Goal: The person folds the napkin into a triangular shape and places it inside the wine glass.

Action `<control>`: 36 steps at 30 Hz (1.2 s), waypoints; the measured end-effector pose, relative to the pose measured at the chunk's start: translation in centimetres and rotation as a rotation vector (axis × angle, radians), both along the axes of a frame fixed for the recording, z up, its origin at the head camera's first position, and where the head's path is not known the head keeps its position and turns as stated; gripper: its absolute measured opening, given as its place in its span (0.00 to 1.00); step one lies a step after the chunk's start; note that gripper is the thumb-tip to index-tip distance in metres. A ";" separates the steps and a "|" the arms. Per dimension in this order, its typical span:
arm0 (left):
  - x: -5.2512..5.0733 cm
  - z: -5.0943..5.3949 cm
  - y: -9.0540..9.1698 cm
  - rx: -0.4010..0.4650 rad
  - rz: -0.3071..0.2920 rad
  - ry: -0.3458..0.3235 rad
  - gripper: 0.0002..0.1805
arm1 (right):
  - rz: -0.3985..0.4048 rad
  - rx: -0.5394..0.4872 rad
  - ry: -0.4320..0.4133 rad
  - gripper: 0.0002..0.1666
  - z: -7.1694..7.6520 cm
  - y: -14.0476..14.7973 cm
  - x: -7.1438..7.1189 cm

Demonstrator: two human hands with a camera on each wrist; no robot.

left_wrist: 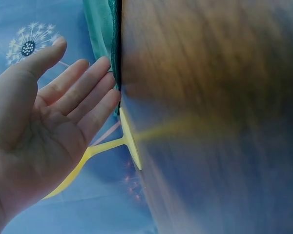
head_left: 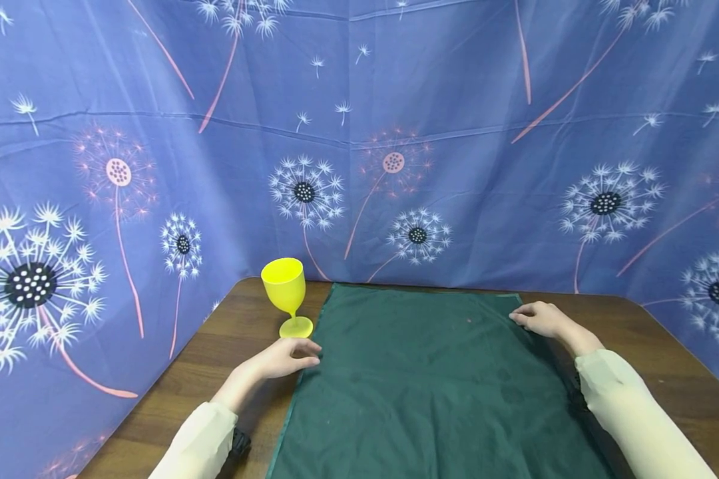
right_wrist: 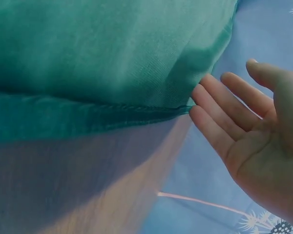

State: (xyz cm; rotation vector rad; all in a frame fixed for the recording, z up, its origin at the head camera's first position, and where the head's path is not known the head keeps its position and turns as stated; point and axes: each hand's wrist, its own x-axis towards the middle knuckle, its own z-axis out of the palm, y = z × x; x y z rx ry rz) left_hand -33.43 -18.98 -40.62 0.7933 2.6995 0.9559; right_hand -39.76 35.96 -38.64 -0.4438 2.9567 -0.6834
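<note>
A dark green cloth (head_left: 419, 372) lies spread on the wooden table. By its left edge is my left hand (head_left: 278, 359), fingers relaxed and thumb apart, holding nothing; the left wrist view shows the palm (left_wrist: 53, 117) beside the cloth's edge (left_wrist: 106, 44). My right hand (head_left: 545, 320) is at the cloth's far right corner, and in the right wrist view its extended fingertips touch or nearly touch the cloth edge (right_wrist: 136, 114), with the thumb apart. A yellow goblet (head_left: 284, 289) stands upright just beyond my left hand; its stem and base (left_wrist: 129, 139) show past that hand.
Brown wooden table surface (head_left: 216, 352) shows left of the cloth, and more of it (head_left: 665, 359) on the right. A blue curtain with dandelion prints (head_left: 467, 173) hangs behind the table and along both sides.
</note>
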 end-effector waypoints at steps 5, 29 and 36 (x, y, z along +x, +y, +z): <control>-0.2 -0.1 -0.1 0.004 -0.002 0.003 0.20 | -0.027 -0.004 0.109 0.24 -0.7 -0.1 -0.6; -0.4 0.0 -0.5 0.017 -0.017 -0.002 0.21 | -0.143 -0.100 0.008 0.36 -2.0 0.7 -3.4; -0.5 -0.1 -0.5 0.018 -0.022 -0.003 0.21 | -0.163 -0.098 -0.019 0.33 -1.7 0.6 -3.6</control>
